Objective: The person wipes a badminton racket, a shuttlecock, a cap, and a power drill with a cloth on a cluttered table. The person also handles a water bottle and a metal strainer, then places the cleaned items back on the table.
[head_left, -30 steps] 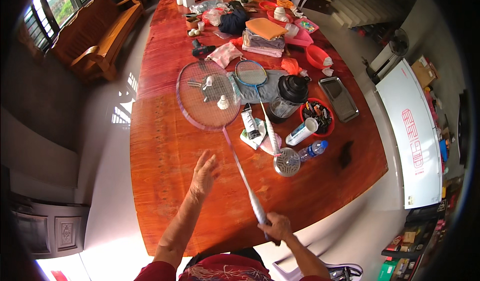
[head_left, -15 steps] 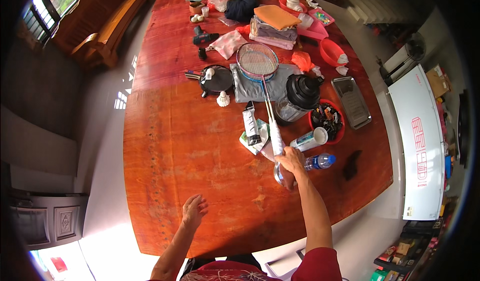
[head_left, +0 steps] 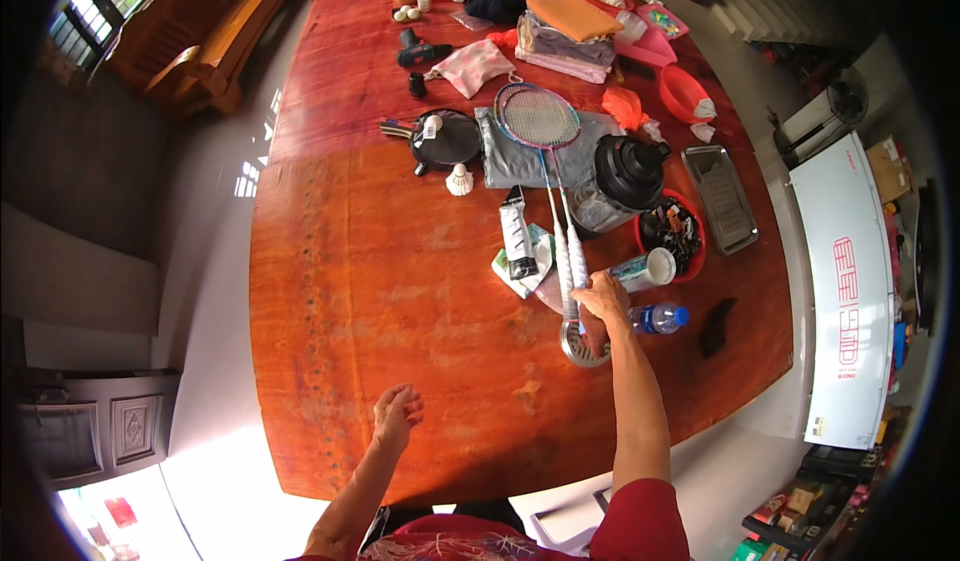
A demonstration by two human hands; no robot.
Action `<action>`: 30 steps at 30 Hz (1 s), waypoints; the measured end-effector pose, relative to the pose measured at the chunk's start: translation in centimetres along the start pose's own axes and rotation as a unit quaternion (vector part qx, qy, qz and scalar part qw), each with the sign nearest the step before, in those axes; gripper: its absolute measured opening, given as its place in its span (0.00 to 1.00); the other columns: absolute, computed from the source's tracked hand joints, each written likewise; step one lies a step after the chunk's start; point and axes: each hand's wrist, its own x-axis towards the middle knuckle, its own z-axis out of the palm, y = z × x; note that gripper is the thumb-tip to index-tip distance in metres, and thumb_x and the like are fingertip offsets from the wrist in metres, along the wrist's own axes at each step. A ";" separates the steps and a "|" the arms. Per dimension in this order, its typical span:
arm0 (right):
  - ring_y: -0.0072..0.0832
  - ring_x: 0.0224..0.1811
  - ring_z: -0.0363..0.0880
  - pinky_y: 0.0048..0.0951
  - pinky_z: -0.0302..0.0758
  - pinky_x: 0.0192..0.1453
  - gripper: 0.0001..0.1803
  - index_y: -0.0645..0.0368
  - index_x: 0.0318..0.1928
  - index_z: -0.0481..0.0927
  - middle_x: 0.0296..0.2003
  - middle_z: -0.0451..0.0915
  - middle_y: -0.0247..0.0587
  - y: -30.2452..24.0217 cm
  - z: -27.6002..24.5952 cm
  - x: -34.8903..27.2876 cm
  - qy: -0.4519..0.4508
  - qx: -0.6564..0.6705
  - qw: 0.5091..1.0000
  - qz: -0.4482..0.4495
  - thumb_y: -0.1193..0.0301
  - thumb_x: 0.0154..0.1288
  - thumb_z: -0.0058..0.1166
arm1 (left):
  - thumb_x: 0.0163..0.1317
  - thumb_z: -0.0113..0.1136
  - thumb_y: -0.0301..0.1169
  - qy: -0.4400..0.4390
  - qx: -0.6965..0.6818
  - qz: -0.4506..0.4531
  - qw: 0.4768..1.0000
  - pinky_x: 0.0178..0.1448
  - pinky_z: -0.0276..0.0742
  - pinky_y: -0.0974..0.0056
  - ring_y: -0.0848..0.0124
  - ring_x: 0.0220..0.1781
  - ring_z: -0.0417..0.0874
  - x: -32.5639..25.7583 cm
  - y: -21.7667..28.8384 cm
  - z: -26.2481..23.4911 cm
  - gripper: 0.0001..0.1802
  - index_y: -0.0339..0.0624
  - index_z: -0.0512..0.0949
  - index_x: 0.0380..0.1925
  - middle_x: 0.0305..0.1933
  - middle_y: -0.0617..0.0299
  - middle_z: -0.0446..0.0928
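Note:
Two badminton rackets (head_left: 538,117) lie crossed, heads on a grey plastic bag (head_left: 510,166) and white-wrapped handles pointing toward me. My right hand (head_left: 603,299) is closed round the end of one handle. Below it rests a silver, round-rimmed object (head_left: 583,351) with holes, partly hidden by the hand. A clear bottle with a blue cap (head_left: 660,318) and a white-topped tube (head_left: 645,270) lie just right of the hand. Over the near left of the table, my left hand (head_left: 397,413) hovers with loosely bent fingers apart, holding nothing.
Left of the handles are a black-and-white packet (head_left: 516,236) and a shuttlecock (head_left: 459,179). A big black-lidded clear jar (head_left: 625,176), a red bowl of small items (head_left: 672,236) and a metal tray (head_left: 722,201) stand right. Farther back are a drill (head_left: 420,51) and folded cloths (head_left: 570,36).
The view has shifted, so the table things appear farther right. The two racket handles now show apart, side by side. My right hand stays at the handle end; my left remains unoccupied.

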 end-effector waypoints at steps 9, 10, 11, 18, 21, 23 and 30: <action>0.51 0.44 0.77 0.48 0.72 0.47 0.22 0.58 0.41 0.77 0.38 0.79 0.53 -0.5 -2.0 -5.7 0.139 0.013 0.987 -0.086 0.52 0.56 0.56 | 0.62 0.58 0.34 -0.007 -0.002 0.006 1.000 0.30 0.72 0.68 0.74 0.30 0.77 -0.7 -0.1 -2.0 0.13 0.43 0.72 0.45 0.35 0.62 0.76; 0.51 0.43 0.77 0.48 0.72 0.46 0.21 0.60 0.40 0.76 0.37 0.79 0.54 -1.1 -2.3 -7.2 0.169 0.034 0.975 -0.143 0.55 0.57 0.56 | 0.62 0.58 0.34 -0.002 -0.001 0.002 1.000 0.30 0.72 0.68 0.74 0.30 0.77 -0.4 -0.4 -2.5 0.13 0.43 0.72 0.45 0.35 0.62 0.76; 0.49 0.40 0.76 0.45 0.72 0.43 0.18 0.62 0.38 0.74 0.33 0.77 0.53 -2.2 -2.2 -8.9 0.175 0.115 0.958 -0.198 0.61 0.56 0.58 | 0.62 0.58 0.34 0.004 -0.001 -0.001 1.000 0.30 0.73 0.68 0.74 0.30 0.77 -0.3 -0.8 -3.2 0.13 0.44 0.72 0.45 0.35 0.62 0.76; 0.47 0.54 0.68 0.40 0.67 0.58 0.25 0.62 0.55 0.66 0.50 0.67 0.52 -5.9 12.1 -13.1 0.215 0.264 0.890 -0.302 0.74 0.57 0.57 | 0.60 0.60 0.36 0.029 0.083 0.019 0.996 0.32 0.74 0.67 0.73 0.33 0.79 0.3 -3.6 -8.3 0.14 0.45 0.74 0.44 0.35 0.65 0.77; 0.49 0.55 0.66 0.43 0.66 0.59 0.28 0.61 0.58 0.63 0.53 0.65 0.53 -4.9 20.3 -12.0 0.223 0.248 0.922 -0.198 0.76 0.57 0.55 | 0.59 0.59 0.35 0.062 0.162 0.096 0.980 0.29 0.73 0.69 0.76 0.30 0.77 0.9 -4.9 -12.6 0.12 0.41 0.76 0.40 0.33 0.64 0.78; 0.51 0.56 0.64 0.45 0.65 0.59 0.28 0.60 0.59 0.62 0.55 0.64 0.53 -3.5 26.5 -12.3 0.253 0.207 0.928 -0.179 0.77 0.58 0.53 | 0.58 0.59 0.35 0.090 0.196 0.084 0.973 0.28 0.72 0.70 0.76 0.30 0.77 0.9 -4.6 -15.3 0.12 0.41 0.76 0.40 0.32 0.64 0.78; 0.51 0.57 0.61 0.44 0.64 0.61 0.40 0.57 0.63 0.60 0.62 0.56 0.49 -9.6 31.4 -24.4 0.080 0.009 0.932 -0.354 0.84 0.46 0.57 | 0.58 0.60 0.35 0.093 0.189 0.079 0.974 0.28 0.73 0.70 0.75 0.28 0.77 -0.8 -5.6 -24.1 0.13 0.40 0.77 0.40 0.31 0.64 0.77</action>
